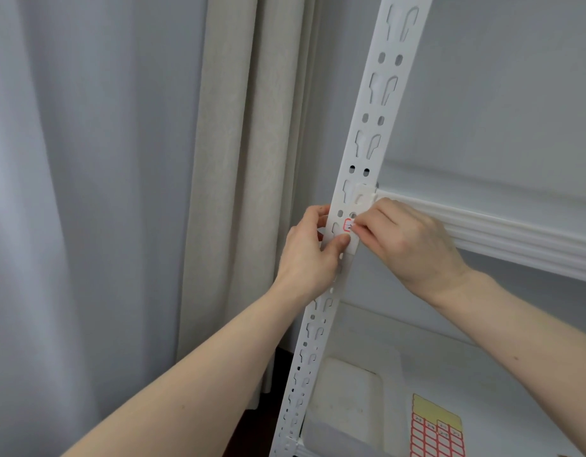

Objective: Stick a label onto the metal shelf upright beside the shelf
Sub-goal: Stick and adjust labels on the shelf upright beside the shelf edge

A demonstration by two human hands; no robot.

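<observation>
Pressing flat against the white metal shelf upright (pixel 357 179), a small red-bordered label (pixel 347 224) is pinched at its right edge by the right hand (pixel 407 245); the left hand (pixel 309 249) grips the upright, thumb below the label. Smoothing outward should prevent creases over the slots.

Two bare forearms, left hand (pixel 305 255) and right hand (pixel 413 245), sleeveless, ringless.
</observation>
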